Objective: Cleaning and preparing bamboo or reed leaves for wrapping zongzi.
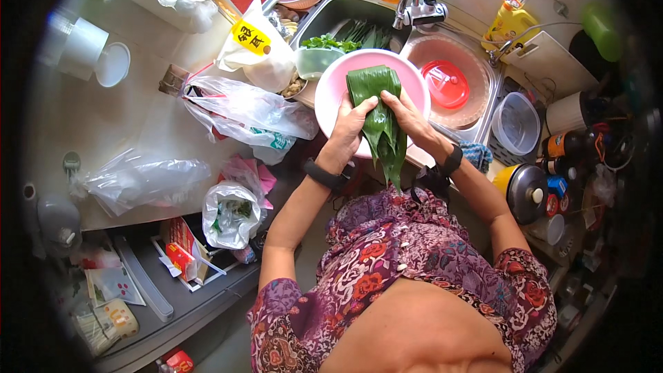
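A folded stack of wet, long green leaves [374, 85] is held over a pink-and-white plastic basin [331, 75]. My left hand [354, 123] grips its left edge and my right hand [406, 114] its right edge, both thumbs lying on top. The pointed leaf tips hang past the basin's near rim towards my body. Just beyond the basin, a translucent green bowl [317, 62] holds leafy greens [331, 42]. More long dark green leaves [370, 33] lie in the steel sink [326, 15] behind. The basin hides what is beneath it.
A chrome faucet [409, 5] stands behind the sink. On the right are a large round basin [479, 77] with a red lid [445, 84], a clear tub [516, 122] and a lidded pot [525, 194]. Plastic bags [248, 111] lie left; a bag-lined bin [233, 215] sits lower left.
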The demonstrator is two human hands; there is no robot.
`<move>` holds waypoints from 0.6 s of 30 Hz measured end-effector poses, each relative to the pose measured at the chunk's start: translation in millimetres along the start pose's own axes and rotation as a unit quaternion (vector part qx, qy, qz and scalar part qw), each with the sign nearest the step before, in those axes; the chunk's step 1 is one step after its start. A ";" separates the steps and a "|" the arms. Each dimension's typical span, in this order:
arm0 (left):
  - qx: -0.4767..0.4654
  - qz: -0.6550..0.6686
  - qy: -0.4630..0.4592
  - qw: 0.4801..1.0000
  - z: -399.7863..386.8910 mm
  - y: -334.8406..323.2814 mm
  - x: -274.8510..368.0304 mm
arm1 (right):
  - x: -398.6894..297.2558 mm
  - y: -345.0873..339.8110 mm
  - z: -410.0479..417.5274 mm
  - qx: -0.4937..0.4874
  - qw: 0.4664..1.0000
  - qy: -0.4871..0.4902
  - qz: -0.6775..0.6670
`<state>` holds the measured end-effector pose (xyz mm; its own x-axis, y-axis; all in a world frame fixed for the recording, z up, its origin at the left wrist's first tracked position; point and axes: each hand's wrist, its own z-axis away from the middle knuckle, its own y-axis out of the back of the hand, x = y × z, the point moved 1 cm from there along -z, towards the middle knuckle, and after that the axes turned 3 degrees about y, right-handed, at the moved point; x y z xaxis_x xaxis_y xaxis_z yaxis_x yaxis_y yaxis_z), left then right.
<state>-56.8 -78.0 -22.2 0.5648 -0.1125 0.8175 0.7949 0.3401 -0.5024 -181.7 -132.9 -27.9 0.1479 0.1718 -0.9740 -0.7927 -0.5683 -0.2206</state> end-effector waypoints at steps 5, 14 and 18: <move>0.004 0.006 0.004 1.000 0.4 -2.0 -2.4 | -6.4 -1.5 2.2 -0.014 1.000 -0.024 0.014; 0.051 0.109 0.065 0.991 2.0 29.0 -3.8 | 5.4 17.5 -3.9 -0.006 0.997 -0.025 0.069; 0.086 0.153 0.050 0.983 4.5 59.9 16.3 | 36.6 68.9 -1.3 0.153 0.901 0.094 0.396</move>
<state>-0.9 -55.3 -37.7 0.7975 -0.0684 0.5994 0.5397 0.5248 -0.6582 -230.1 -166.8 -78.8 -0.4609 -0.3448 -0.8177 -0.8154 -0.1990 0.5436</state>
